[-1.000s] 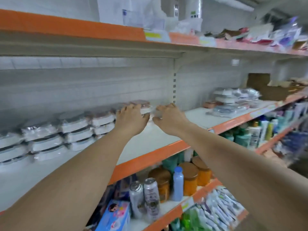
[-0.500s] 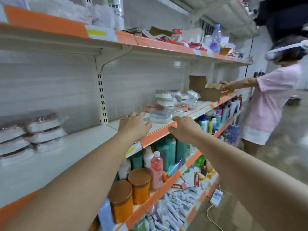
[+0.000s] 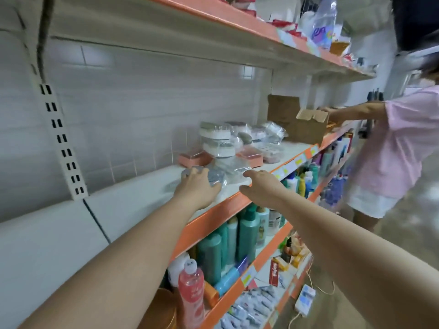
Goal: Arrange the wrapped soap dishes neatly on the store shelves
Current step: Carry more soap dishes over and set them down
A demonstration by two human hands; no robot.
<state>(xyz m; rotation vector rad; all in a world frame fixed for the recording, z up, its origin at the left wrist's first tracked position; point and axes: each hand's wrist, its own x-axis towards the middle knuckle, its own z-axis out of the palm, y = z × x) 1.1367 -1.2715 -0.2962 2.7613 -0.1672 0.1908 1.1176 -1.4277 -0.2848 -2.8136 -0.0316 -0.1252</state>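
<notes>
left hand (image 3: 197, 189) seemingly grips blurred wrapped dish (image 3: 215, 178); right hand (image 3: 261, 188) open.

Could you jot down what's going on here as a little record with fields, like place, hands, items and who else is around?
Place: store aisle, white shelf with orange front edge
Left hand: reaching onto the shelf, fingers on a grey wrapped soap dish
Right hand: beside it, fingers touching clear wrapping; grip unclear
Further along: loose pile of wrapped soap dishes, then a cardboard box
Shelf below: teal bottles
Other person: pink top, hand at the box
</notes>
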